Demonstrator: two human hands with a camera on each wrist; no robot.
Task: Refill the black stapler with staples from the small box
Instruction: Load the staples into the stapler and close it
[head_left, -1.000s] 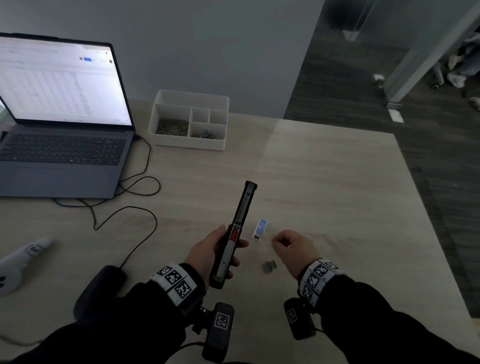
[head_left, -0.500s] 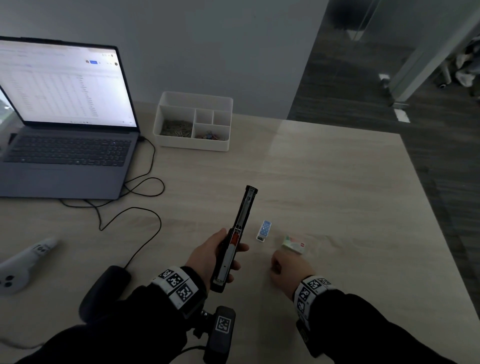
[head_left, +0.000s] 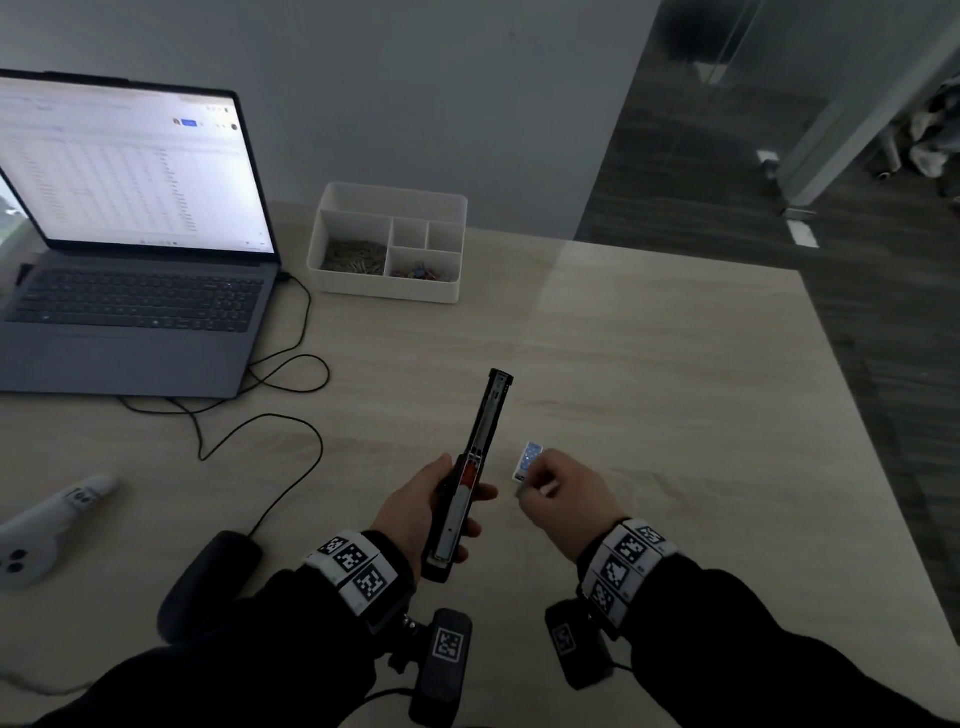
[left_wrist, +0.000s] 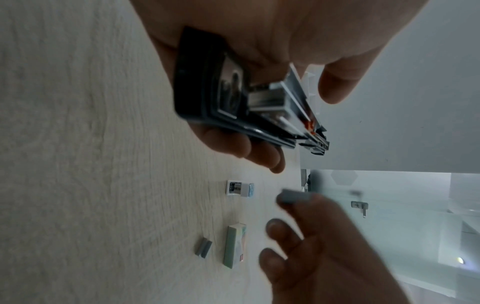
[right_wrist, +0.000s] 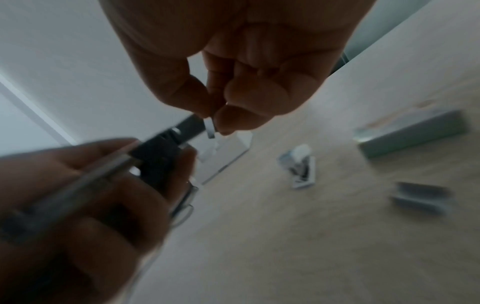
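My left hand (head_left: 465, 512) grips the black stapler (head_left: 480, 452) above the table; it is swung open, with its metal staple channel facing up and its far end pointing away from me. Just right of it, my right hand (head_left: 530, 486) pinches a short strip of staples (head_left: 523, 491) between thumb and fingers. In the right wrist view the strip (right_wrist: 210, 128) hangs close to the stapler (right_wrist: 161, 152). The small blue and white staple box (head_left: 530, 457) lies open on the table behind my right hand. Its pale sleeve (left_wrist: 235, 245) and a loose staple block (left_wrist: 203, 246) lie nearby.
An open laptop (head_left: 130, 291) stands at the back left, with a black cable (head_left: 280, 415) looping toward me. A white compartment organiser (head_left: 387, 244) sits at the back. A white controller (head_left: 47, 525) lies at the left. The table edge (head_left: 878, 441) runs along the right.
My right hand dropped toward the loose staples near me, then rose and moved left toward the stapler, now pinching a staple strip. The left hand has kept the stapler almost still.
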